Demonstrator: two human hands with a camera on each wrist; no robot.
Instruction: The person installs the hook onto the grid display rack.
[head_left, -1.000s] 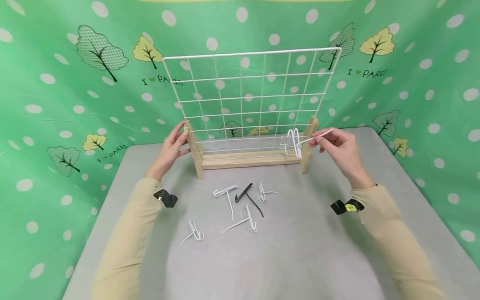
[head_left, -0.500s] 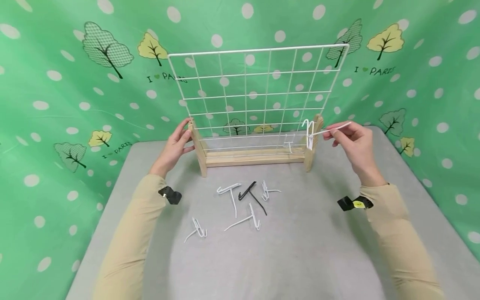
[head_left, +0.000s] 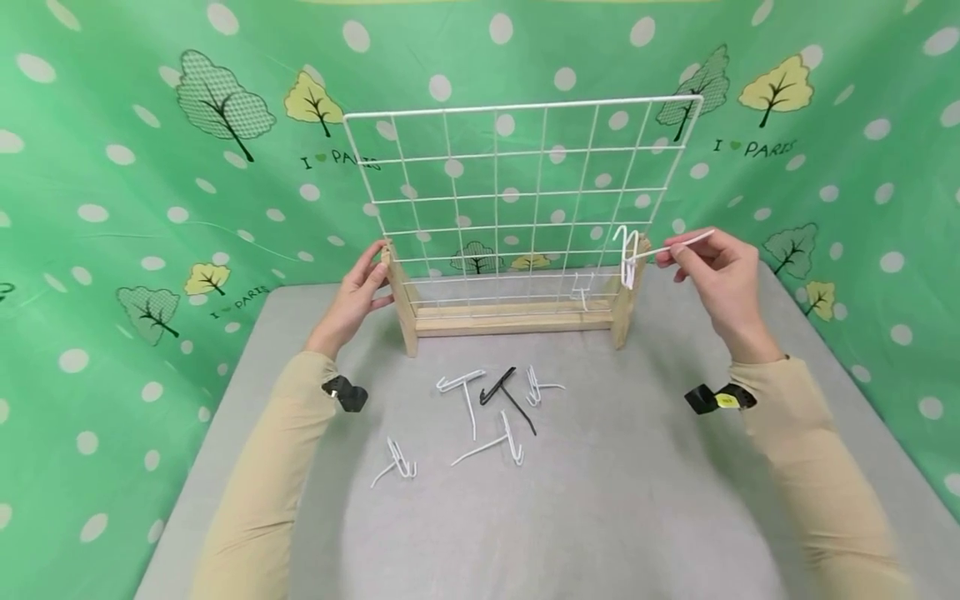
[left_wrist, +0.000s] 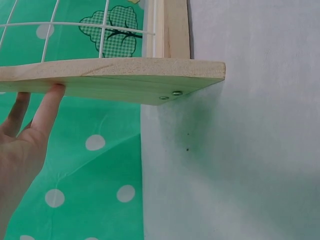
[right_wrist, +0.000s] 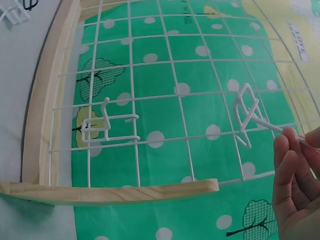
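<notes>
My right hand [head_left: 723, 279] pinches the straight prong of a white wire grid hook [head_left: 630, 260]. The hook's bracket end stands at the lower right of the white wire grid panel [right_wrist: 172, 61]; whether it touches the wires is unclear. Another white grid hook [right_wrist: 107, 137] sits on the lower grid wires, one column in from the right side. My left hand [head_left: 351, 302] holds the left upright of the wooden stand [head_left: 405, 308], thumb at its front. In the left wrist view, straight fingers [left_wrist: 50, 107] touch the upright's outer face; the thumb is out of that view.
Several loose hooks lie on the grey table in front of the stand: a black hook [head_left: 501, 392] and white ones, including a white hook [head_left: 396, 460] set apart at the left. A green dotted curtain [head_left: 495, 58] hangs behind and at both sides.
My right hand has moved right and upward with the held hook, away from the hook on the grid. The left hand stays at the stand; the head view has shifted slightly.
</notes>
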